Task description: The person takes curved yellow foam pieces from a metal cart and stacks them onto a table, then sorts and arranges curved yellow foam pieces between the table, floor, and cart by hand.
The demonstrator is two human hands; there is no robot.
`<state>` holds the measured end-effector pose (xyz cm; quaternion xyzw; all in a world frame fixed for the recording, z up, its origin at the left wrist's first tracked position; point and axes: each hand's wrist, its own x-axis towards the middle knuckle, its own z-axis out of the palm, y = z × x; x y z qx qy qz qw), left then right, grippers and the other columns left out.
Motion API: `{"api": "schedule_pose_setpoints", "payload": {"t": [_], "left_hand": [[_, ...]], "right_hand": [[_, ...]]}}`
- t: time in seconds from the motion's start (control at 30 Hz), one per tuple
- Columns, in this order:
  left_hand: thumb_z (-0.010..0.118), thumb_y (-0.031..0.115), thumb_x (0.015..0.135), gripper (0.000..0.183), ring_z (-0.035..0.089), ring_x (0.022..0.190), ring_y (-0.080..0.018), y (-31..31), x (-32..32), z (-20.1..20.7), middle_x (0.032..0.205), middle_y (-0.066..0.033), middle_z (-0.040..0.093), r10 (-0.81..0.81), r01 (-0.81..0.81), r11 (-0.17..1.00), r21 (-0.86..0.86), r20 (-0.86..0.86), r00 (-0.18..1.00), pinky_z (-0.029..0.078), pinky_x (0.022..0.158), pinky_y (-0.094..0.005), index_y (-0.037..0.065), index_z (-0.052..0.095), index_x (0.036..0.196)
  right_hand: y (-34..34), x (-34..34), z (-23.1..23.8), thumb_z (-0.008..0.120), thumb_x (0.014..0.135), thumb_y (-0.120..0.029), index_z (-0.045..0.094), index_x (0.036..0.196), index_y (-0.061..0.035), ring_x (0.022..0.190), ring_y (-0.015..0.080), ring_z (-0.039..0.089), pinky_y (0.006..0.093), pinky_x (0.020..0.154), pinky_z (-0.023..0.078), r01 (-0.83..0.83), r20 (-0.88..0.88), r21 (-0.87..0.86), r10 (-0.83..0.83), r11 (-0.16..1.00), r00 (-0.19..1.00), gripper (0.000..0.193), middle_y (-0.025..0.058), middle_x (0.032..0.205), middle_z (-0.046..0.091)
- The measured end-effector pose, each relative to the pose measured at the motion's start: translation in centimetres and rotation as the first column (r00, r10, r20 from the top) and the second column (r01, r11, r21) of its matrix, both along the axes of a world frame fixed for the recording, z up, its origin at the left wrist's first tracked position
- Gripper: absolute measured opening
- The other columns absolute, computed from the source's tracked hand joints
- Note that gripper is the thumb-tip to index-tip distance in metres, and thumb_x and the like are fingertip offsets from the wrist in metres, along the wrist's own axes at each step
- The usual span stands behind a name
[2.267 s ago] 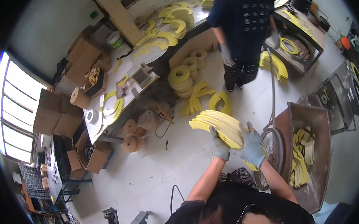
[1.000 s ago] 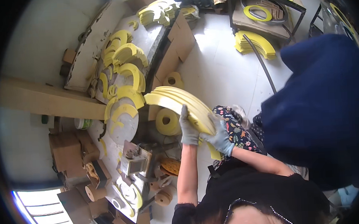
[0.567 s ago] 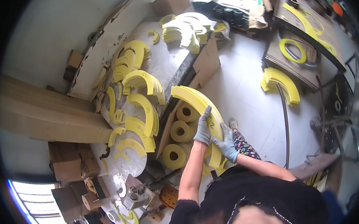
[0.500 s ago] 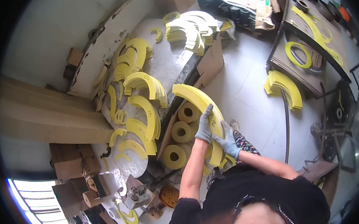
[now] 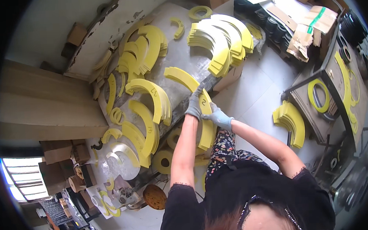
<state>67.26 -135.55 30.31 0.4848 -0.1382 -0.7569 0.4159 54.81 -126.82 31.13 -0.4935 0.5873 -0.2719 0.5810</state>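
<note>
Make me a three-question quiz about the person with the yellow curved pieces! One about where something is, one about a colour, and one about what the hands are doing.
1. Where does the far end of the held stack of curved pieces rest?
A. on the grey table
B. on a chair
C. in a bucket

2. What colour are the gloves?
A. red
B. grey-blue
C. black

3. What are the hands doing?
A. hanging empty
B. both gripping the stack
C. waving

Answers:
1 A, the stack's upper end lies over the table's edge.
2 B, both gloves look pale grey-blue.
3 B, the left hand and the right hand clasp the stack from either side.
</note>
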Motion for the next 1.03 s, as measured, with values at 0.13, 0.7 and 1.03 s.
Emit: {"api": "schedule_pose_setpoints", "payload": {"t": [0.13,0.7,1.03], "left_hand": [[0.075,0.044,0.083,0.037,0.062,0.068,-0.0201,-5.1,4.0,-2.8,0.081,-0.0037,0.065,0.077,-0.074,0.995,0.068,-0.041,0.996,0.055,0.061,-0.0357,0.012,0.064,0.099],[0.060,0.029,0.095,0.059,0.052,0.122,-0.0441,-8.4,4.0,2.2,0.131,-0.0320,0.052,0.151,0.064,0.985,-0.162,0.976,0.156,0.041,0.103,-0.0444,-0.004,0.038,0.139],[0.046,0.026,0.101,0.039,0.043,0.130,-0.0363,-3.1,-14.3,-4.5,0.139,-0.0209,0.044,0.407,-0.178,0.893,-0.413,0.911,-0.069,0.034,0.109,-0.0442,0.001,0.050,0.130]], "right_hand": [[-6.8,4.0,-3.6,0.080,0.073,-0.032,0.041,0.138,0.0017,0.111,0.0312,0.061,0.0392,0.095,0.050,-0.111,0.141,0.042,0.104,0.993,0.985,0.083,0.0225,0.121,0.061],[-18.2,0.4,2.9,0.064,0.079,-0.019,0.048,0.133,0.0025,0.118,0.0410,0.055,0.0397,0.104,0.043,-0.464,-0.105,-0.046,0.458,0.885,0.883,0.060,0.0250,0.125,0.057],[-28.5,-10.0,6.5,0.066,0.081,-0.023,0.061,0.120,-0.0089,0.120,0.0337,0.053,0.0588,0.114,0.023,-0.962,-0.782,-0.271,0.578,0.023,0.234,0.041,0.0177,0.119,0.061]]}}
